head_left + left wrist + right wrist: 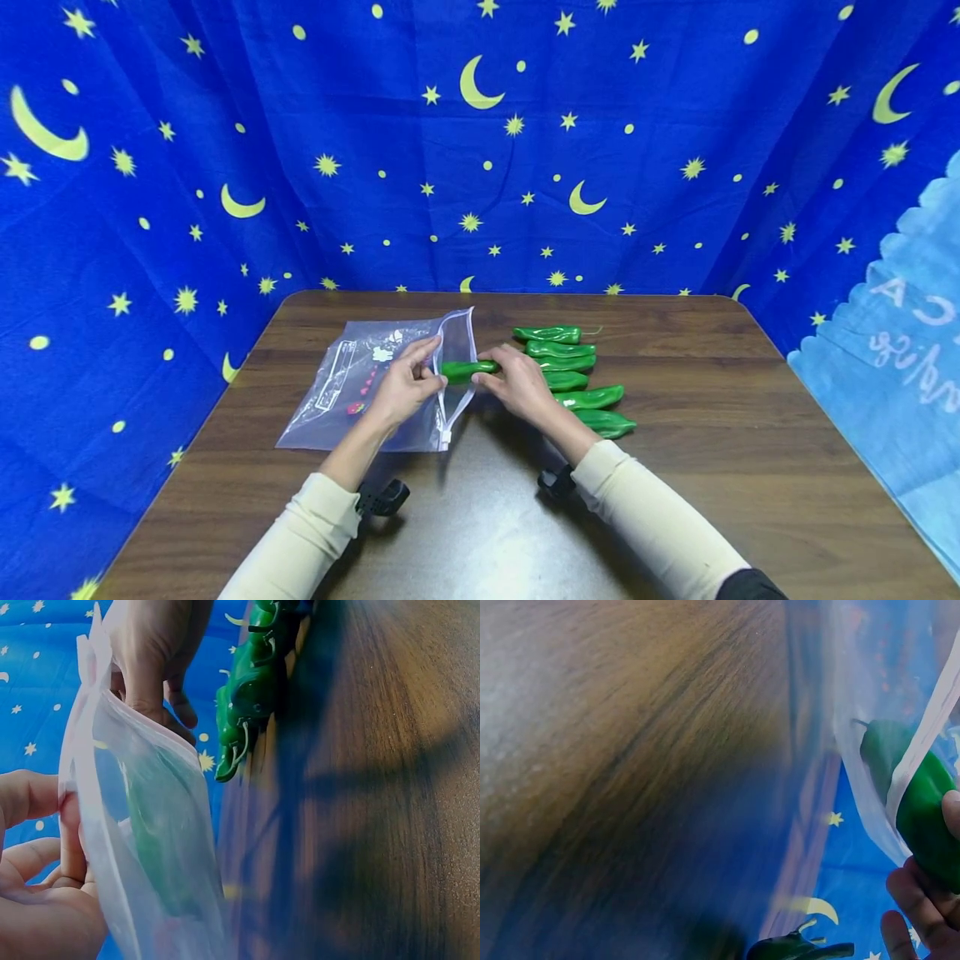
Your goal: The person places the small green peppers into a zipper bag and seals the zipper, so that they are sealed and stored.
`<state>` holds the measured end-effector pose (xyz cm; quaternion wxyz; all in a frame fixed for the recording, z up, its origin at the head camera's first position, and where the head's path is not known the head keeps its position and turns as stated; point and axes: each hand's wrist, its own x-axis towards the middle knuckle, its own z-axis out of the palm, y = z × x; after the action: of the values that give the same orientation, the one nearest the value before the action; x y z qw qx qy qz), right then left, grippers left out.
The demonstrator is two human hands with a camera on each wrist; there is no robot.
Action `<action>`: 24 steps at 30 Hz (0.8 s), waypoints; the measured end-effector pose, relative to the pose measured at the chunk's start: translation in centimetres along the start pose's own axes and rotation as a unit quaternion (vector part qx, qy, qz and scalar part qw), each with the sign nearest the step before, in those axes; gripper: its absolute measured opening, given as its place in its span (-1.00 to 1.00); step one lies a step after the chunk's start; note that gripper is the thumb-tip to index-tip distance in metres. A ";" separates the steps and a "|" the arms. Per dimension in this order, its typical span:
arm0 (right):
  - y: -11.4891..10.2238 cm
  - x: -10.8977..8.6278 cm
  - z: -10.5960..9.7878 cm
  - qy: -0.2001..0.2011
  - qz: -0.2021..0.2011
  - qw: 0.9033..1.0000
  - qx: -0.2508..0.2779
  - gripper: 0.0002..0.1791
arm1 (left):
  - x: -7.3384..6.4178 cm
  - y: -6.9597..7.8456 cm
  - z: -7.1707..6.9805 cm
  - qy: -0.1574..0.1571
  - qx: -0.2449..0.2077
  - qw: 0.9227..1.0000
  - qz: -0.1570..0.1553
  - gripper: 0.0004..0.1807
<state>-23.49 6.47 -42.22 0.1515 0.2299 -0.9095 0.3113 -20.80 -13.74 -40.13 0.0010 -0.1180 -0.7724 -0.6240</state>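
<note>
A clear zip bag with a printed front lies on the table, its mouth spread toward the right. My left hand pinches the bag's edge by the opening, thumb against fingers. With my right hand I grip a green pepper by one end. The pepper's other end is inside the bag mouth, as the right wrist view shows with the stem end of the pepper behind the plastic. In the left wrist view the pepper shows blurred through the bag.
Several more green peppers lie in a column on the wooden table, just right of my right hand. A white slider sits at the near end of the bag's zip. Blue cloth with moons and stars hangs behind the table.
</note>
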 end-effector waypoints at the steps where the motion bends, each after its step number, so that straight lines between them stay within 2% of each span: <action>1: 0.0 0.1 0.1 0.000 -0.001 1.000 0.000 -0.64 | 0.0 0.0 0.0 0.000 0.000 1.000 0.000 -0.26; 17: -0.5 1.1 1.7 -0.005 -0.023 0.998 -0.054 -0.65 | -0.3 0.3 -0.1 0.008 -0.010 1.000 -0.009 -0.26; 24: -1.0 1.7 2.2 -0.026 -0.016 0.996 -0.082 -0.64 | -0.4 0.4 -0.2 0.010 -0.013 1.000 -0.017 -0.26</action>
<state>-24.71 3.84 -42.71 0.1515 0.2396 -0.9317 0.2271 -20.41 -13.95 -39.71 -0.0033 -0.0989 -0.7662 -0.6349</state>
